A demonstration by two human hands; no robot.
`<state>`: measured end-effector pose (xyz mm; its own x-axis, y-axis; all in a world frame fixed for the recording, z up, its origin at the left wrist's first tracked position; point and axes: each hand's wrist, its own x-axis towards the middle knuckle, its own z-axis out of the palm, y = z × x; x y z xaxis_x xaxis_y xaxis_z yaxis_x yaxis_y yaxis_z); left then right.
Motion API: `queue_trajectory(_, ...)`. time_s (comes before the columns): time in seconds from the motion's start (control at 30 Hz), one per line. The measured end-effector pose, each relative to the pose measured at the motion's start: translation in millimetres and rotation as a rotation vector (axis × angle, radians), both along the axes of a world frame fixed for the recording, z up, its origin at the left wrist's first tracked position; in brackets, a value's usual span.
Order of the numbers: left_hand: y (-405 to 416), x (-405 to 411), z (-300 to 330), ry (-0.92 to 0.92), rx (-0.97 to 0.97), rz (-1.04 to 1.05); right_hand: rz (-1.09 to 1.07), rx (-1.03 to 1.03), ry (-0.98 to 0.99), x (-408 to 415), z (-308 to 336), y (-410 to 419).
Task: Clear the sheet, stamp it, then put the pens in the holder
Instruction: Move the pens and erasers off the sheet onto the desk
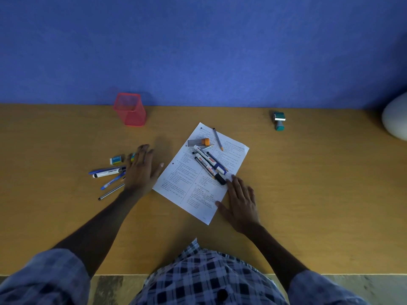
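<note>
A printed sheet [189, 183] lies tilted at the middle of the wooden desk [308, 194]. On it rest several markers [209, 164], a pencil [218, 139] and an orange-capped tube [198, 142]. My left hand [141, 170] lies flat with straight fingers just left of the sheet, partly covering a second group of pens [109, 175]. My right hand [241, 202] rests flat on the sheet's right edge, fingertips near the black marker cap. A red mesh holder [130, 110] stands at the back left. A teal stamp [279, 121] lies at the back right.
A small eraser [116, 159] lies beside the left pens, and another small thing shows under my left fingers. A blue wall [198, 51] rises behind the desk. A pale rounded object [395, 119] sits at the far right edge. The desk's front edge runs by my checked shirt.
</note>
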<state>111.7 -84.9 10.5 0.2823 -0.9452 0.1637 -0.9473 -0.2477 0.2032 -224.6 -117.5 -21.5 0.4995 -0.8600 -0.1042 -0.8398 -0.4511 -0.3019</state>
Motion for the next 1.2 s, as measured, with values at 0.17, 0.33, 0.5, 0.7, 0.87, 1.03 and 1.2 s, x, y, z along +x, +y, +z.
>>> queue_trajectory(0.17,-28,-27,8,-0.022,-0.012,-0.200,0.003,0.010,-0.010,-1,1,0)
queue_trajectory(0.33,-56,-61,12,0.047,0.015,-0.399,-0.004,0.017,0.005,0,-2,0)
queue_trajectory(0.5,-75,-104,4,0.166,0.123,-0.622,-0.003,0.032,0.015,-2,-4,-2)
queue_trajectory(0.7,-82,-130,-11,0.079,0.170,-0.776,0.005,0.031,0.014,-4,-3,-2)
queue_trajectory(0.87,-84,-129,-17,0.057,0.070,-0.792,0.002,0.032,0.004,-3,-1,-3)
queue_trajectory(1.03,-76,-126,-31,-0.015,0.008,-0.737,-0.012,0.056,-0.010,-3,-1,-2)
queue_trajectory(1.2,-69,-124,-36,-0.089,0.001,-0.693,-0.009,0.054,-0.020,-3,0,-2)
